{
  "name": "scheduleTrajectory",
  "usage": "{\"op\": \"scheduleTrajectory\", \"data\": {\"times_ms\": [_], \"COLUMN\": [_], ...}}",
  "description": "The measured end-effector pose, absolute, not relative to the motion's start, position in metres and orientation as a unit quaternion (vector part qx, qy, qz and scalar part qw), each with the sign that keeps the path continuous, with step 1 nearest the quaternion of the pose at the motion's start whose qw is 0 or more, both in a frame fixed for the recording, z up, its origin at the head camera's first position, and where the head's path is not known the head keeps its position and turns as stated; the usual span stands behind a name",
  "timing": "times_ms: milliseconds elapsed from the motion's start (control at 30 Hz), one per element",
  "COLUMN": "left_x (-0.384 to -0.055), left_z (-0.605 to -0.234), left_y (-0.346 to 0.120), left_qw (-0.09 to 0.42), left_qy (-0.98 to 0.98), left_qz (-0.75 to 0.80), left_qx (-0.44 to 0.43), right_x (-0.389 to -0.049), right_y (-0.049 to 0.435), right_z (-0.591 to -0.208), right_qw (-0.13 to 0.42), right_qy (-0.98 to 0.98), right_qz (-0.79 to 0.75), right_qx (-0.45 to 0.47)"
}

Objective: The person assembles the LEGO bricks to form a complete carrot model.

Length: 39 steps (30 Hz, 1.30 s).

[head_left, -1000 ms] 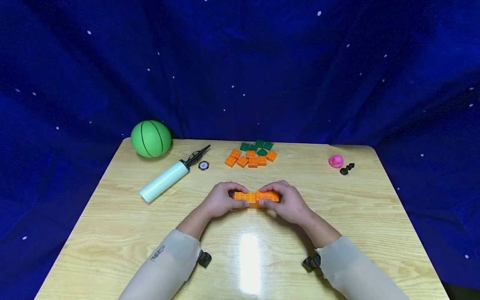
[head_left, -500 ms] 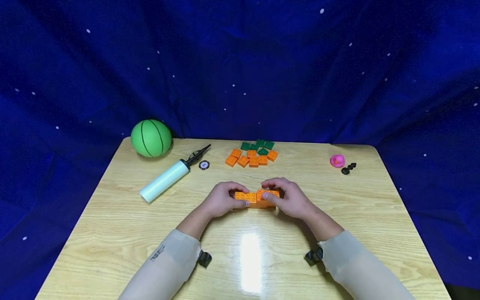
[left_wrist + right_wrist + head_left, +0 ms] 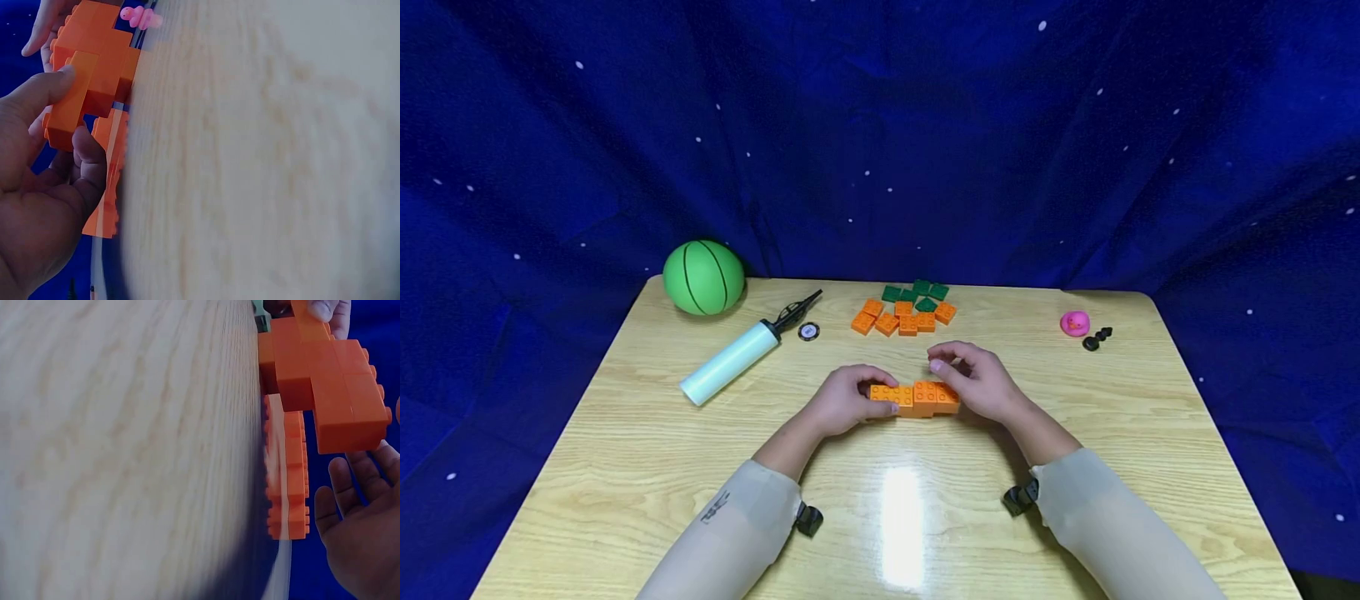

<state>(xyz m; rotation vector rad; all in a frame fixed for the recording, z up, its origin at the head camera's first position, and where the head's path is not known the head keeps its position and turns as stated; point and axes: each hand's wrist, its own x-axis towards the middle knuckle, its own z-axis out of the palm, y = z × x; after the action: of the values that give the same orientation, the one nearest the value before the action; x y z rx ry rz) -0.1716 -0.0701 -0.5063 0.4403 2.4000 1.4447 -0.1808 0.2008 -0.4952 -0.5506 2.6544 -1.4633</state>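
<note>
The head view gives me the studded tops of the joined orange bricks (image 3: 925, 395) in the middle of the table (image 3: 700, 483), pinched by the left hand (image 3: 847, 400); the right hand (image 3: 977, 383) is just beside, fingers loosely apart. Only the wrist views clearly show their stepped lower layers.

On the table (image 3: 625, 483), loose bricks (image 3: 907, 325) are lying behind my joined bricks (image 3: 924, 398); the ball (image 3: 703, 277) is resting far left, the duck (image 3: 1076, 323) right.
</note>
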Motion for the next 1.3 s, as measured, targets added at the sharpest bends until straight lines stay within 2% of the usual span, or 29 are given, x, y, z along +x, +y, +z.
{"op": "scheduleTrajectory", "data": {"times_ms": [200, 467, 933, 1300], "left_x": [-0.171, -0.171, -0.172, -0.174], "left_z": [-0.505, -0.504, -0.505, -0.507], "left_y": [-0.071, -0.072, -0.072, -0.076], "left_qw": [0.155, 0.154, 0.151, 0.154], "left_qy": [0.834, 0.833, 0.832, 0.832], "left_qz": [0.506, 0.507, 0.506, 0.499], "left_qx": [0.155, 0.156, 0.168, 0.187], "right_x": [-0.181, -0.170, -0.156, -0.150], "right_y": [0.203, 0.209, 0.219, 0.225], "right_z": [-0.496, -0.497, -0.501, -0.502], "right_qw": [0.041, 0.089, 0.055, 0.049], "right_qy": [0.859, 0.850, 0.876, 0.881], "right_qz": [-0.479, -0.474, -0.426, -0.426], "right_qx": [-0.178, -0.212, -0.219, -0.199]}}
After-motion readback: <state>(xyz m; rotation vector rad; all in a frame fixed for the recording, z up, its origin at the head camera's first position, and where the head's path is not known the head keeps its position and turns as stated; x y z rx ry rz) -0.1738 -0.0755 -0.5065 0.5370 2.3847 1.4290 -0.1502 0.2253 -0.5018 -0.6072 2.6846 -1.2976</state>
